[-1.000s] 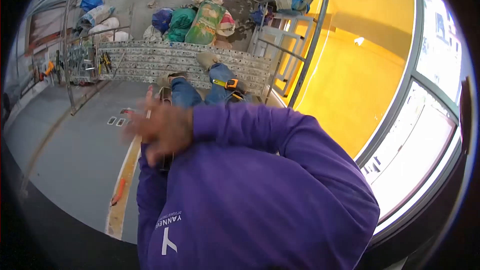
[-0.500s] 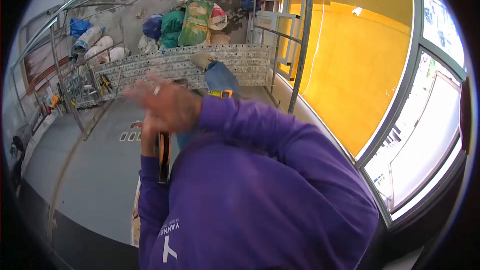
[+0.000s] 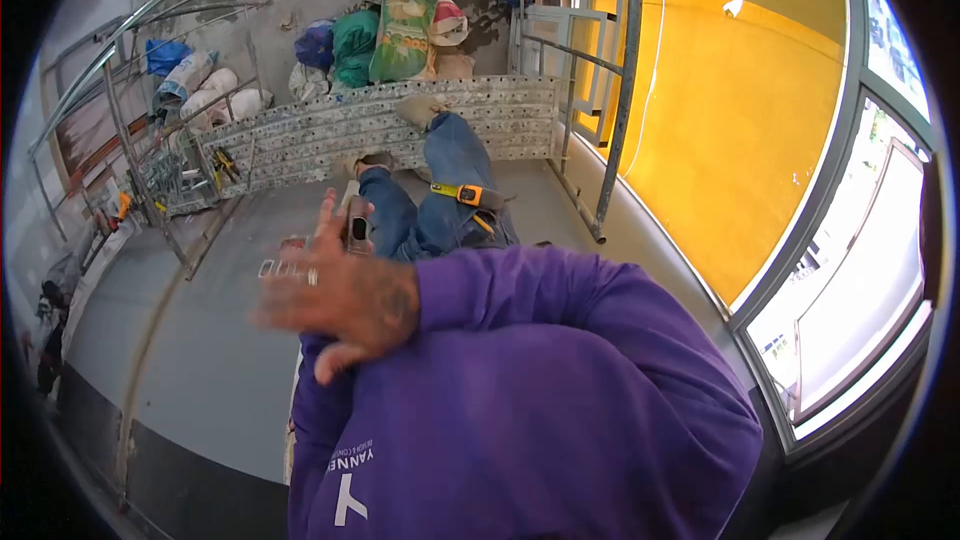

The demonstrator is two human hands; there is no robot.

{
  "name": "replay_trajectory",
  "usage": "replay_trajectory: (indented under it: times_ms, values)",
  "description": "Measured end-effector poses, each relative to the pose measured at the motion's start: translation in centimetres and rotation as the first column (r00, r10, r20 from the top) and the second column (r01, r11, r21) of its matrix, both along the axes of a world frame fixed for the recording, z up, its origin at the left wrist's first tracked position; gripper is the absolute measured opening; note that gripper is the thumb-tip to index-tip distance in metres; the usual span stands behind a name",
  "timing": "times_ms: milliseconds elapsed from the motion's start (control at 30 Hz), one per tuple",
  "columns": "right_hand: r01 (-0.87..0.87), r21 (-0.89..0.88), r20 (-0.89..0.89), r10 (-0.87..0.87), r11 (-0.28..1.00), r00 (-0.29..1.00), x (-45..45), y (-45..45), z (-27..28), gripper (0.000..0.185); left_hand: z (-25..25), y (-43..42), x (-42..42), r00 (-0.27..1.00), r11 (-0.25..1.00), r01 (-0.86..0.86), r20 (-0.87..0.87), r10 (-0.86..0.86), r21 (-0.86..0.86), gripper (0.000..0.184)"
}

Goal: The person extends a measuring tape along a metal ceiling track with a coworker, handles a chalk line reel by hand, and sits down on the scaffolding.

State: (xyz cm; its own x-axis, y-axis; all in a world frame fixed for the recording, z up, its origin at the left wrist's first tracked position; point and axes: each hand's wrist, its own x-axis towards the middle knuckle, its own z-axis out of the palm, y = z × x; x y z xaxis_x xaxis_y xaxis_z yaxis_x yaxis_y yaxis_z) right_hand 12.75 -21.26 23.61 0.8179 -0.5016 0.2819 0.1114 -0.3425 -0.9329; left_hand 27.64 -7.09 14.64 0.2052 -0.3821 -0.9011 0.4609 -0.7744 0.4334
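Observation:
My right hand (image 3: 345,302) crosses in front of my chest, back of the hand up. Its fingers are blurred and apart, with the thumb stretched out, and nothing shows in it. Behind it, mostly hidden, my left hand (image 3: 328,225) reaches up with its fingers beside a grey tool with a dark end (image 3: 358,227). It seems to grip this tool, whose kind I cannot make out. A yellow tape measure (image 3: 467,195) sits at the thigh of my jeans (image 3: 455,155), with a yellow pencil-like stick (image 3: 483,225) below.
Under my feet runs a perforated metal scaffold plank (image 3: 330,130). Scaffold poles (image 3: 625,100) rise at both sides. Filled sacks (image 3: 405,30) lie beyond it. Hand tools (image 3: 225,165) hang at the left. A grey wall surface (image 3: 190,340), a yellow wall (image 3: 740,130) and windows flank me.
My right hand has swung down, in front of my left hand. The tool has shifted from below the hands, where an orange-and-black side showed, to above them. More of my legs shows.

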Motion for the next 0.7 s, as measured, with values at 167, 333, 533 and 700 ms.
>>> replay_trajectory:
  times_ms: [167, 333, 533, 700]
  values:
    - [-0.058, 0.175, -0.309, 0.111, 0.983, 0.945, -0.2, -0.4, -6.5, 0.087, -0.2, 0.7, 0.2, 1.0, 1.0, 0.014, 0.001, -0.014, 0.012, 0.054]
    - [0.053, 0.074, 0.001, -0.053, 0.996, 0.999, 0.4, 1.6, -0.4, 0.083, -0.1, 2.0, 0.4, 0.999, 0.999, 0.033, 0.004, -0.034, 0.04, 0.053]
    - [-0.069, 0.264, -0.114, 0.102, 0.962, 0.988, 0.0, 2.4, -5.9, 0.077, -2.9, 1.1, -0.5, 0.998, 0.997, 0.058, -0.005, -0.058, 0.051, 0.051]
    - [0.083, 0.134, -0.364, -0.029, 0.987, 0.931, -3.3, 2.6, -11.9, 0.069, -6.1, 0.2, -2.7, 0.997, 0.996, 0.081, -0.016, -0.08, 0.034, 0.05]
